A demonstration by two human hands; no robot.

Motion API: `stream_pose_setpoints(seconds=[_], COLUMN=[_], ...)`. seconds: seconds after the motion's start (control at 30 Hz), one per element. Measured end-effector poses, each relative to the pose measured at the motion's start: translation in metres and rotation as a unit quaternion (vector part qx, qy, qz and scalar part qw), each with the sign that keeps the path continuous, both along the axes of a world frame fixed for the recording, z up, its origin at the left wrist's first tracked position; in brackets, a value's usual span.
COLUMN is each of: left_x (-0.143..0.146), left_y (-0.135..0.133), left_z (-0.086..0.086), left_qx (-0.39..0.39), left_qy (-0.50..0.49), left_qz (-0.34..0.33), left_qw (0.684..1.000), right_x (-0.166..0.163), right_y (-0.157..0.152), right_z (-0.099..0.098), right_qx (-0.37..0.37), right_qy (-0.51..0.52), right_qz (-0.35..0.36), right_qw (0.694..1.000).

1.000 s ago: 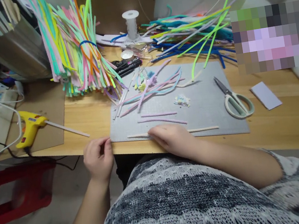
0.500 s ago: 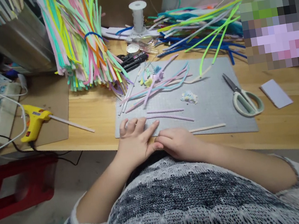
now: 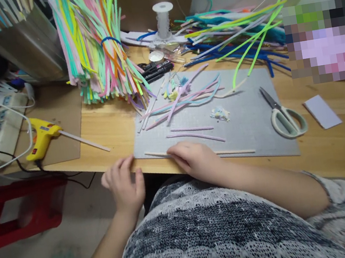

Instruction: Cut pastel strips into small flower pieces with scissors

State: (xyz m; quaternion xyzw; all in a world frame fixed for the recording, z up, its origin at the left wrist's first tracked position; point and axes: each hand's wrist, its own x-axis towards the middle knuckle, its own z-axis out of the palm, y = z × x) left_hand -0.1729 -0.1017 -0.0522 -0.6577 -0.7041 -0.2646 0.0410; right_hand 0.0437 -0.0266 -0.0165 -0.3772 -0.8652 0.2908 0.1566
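Note:
A cream pipe cleaner lies along the near edge of the grey cutting mat. My right hand covers its middle, with the fingers closed on it, and both ends stick out. At the table's front edge, left of the mat, my left hand is open and holds nothing, its thumb apart from loosely bent fingers. Just beyond my right hand rest two short lilac pipe cleaners, a straight one and a slightly bent one. Farther back, pink, blue and lilac pipe cleaners lie in a loose heap.
Scissors and a pale card are on the right. A yellow glue gun lies left, near a power strip. Bundled pipe cleaners, a spool and more loose pipe cleaners fill the back.
My left hand has moved left and toward me, off the mat to the table edge. My right hand stays near the same spot; more of the cream pipe cleaner now shows, on its left.

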Motion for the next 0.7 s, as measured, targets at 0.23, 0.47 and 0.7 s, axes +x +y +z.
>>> stream_pose_setpoints(seconds=[0.23,0.47,0.7], left_x=[0.014,0.012,0.012], left_y=[-0.001,-0.001,0.001], left_z=[-0.036,-0.033,-0.032], left_qx=[0.104,0.080,0.079], left_qy=[0.011,0.038,0.037], left_qz=[0.017,0.017,0.007], left_qw=[0.994,0.996,0.996], right_x=[-0.016,-0.019,-0.007], right_y=[0.002,0.002,0.009], right_z=[-0.005,-0.006,0.003], right_qx=[0.035,0.046,-0.032], right_qy=[-0.033,-0.049,-0.004], right_qz=[0.022,0.020,-0.011], right_qw=[0.999,0.998,0.999])
